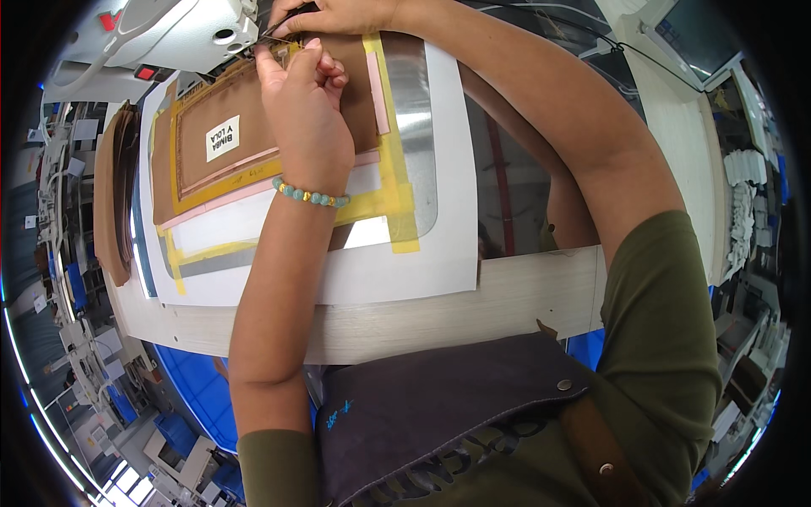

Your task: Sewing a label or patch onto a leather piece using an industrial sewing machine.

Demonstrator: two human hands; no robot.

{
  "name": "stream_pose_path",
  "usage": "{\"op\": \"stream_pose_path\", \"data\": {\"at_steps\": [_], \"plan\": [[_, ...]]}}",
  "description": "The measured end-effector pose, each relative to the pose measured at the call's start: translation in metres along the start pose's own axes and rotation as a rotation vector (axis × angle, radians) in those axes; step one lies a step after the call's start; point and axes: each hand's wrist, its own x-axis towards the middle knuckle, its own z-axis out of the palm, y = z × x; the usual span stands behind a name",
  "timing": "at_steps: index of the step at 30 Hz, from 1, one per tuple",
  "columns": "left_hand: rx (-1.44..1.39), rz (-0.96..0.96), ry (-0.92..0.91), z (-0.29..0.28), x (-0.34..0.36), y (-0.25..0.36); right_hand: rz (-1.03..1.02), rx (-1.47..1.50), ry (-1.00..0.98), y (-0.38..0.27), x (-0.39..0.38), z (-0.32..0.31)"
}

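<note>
Reference landmark: 1 white machine head [182, 38] with a red-and-black switch. Nearest the wearer, farthest from the machine head, is 1 dark purple apron [448, 397] over an olive-green garment. Next toward the machine head: 1 pale wood-grain table [405, 329], then 1 white flat sheet [405, 283]. On the sheet, directly before the machine head and reaching its near edge, lies 1 brown rectangular panel [245, 93] framed with yellow tape [405, 220] and pink strips [378, 93]; it carries 1 white label [223, 138].

The left hand [304, 101], wearing 1 green-and-gold beaded bracelet [308, 196], is over the panel, index finger extended to the machine head, other fingers curled. The right hand [338, 17] is beside the machine head, fingers bent, partly cut off by the view edge. Whether either hand grips anything cannot be told.
</note>
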Motion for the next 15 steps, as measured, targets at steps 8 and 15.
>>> {"op": "stream_pose_path", "data": {"at_steps": [8, 15], "plan": [[0.029, 0.029, 0.018, 0.0031, -0.0005, -0.0033, 0.038, 0.034, 0.006, -0.005, -0.0003, 0.0003], [0.02, 0.058, -0.006, 0.0, 0.0036, -0.007, -0.048, -0.045, 0.023, -0.005, 0.0021, 0.0005]]}}
